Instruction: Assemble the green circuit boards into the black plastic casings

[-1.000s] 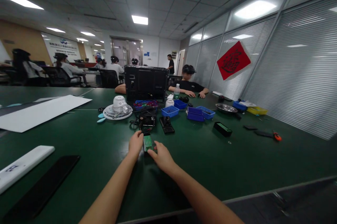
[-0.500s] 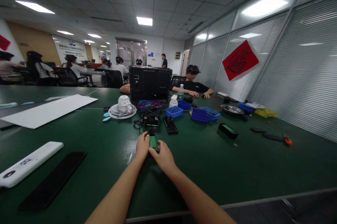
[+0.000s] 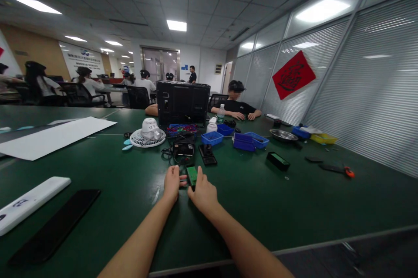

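Observation:
A small green-topped black block (image 3: 192, 175) is between my two hands on the green table (image 3: 277, 208). My right hand (image 3: 204, 192) grips its right side with curled fingers. My left hand (image 3: 172, 182) rests just left of it, thumb pointing toward the block, fingers partly curled on the table. Just beyond lie a black device with cables (image 3: 183, 149) and a flat black module (image 3: 207, 154).
A white fan (image 3: 147, 135), blue bins (image 3: 228, 136), a black computer case (image 3: 183, 103) and a metal bowl (image 3: 282, 135) stand farther back. A white case (image 3: 29, 201) and black strip (image 3: 55, 225) lie at left. A seated person (image 3: 237, 106) faces me; others sit far left.
The green block has shifted slightly right into my right hand, and my left hand has drawn off it a little. The camera view swayed.

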